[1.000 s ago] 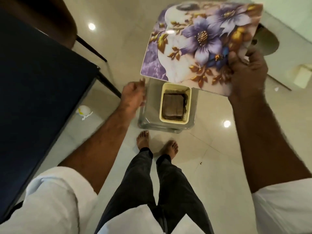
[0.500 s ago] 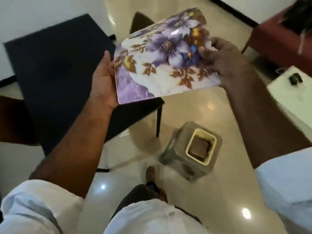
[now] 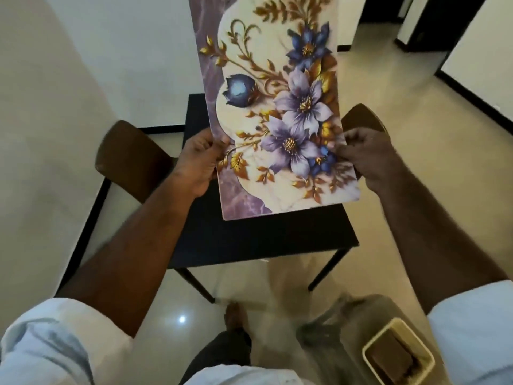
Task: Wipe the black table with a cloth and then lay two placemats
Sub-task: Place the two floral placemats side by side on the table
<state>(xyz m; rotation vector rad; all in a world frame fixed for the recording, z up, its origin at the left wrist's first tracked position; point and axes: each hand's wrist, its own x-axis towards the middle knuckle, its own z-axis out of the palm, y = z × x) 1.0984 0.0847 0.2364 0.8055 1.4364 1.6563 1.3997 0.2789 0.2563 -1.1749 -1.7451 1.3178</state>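
placemat (image 3: 277,107) lengthwise, pointing away

Rectangular purple-and-cream floral placemat (image 3: 277,107) held over the black square worktop (image 3: 249,240), gripped at its long edges by left hand (image 3: 197,162) and right hand (image 3: 369,159). Brown chair (image 3: 130,159) at the worktop's left edge; second brown chair (image 3: 361,118) at its right.

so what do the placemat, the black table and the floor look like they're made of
placemat: stiff plastic or laminated board by the look, with glossy printed flowers; it is flat though gripped only at its sides.
black table: matt dark top with no reflections, thin legs probably metal; top material unclear.
floor: polished tile or stone, glossy, mirrors a light spot.
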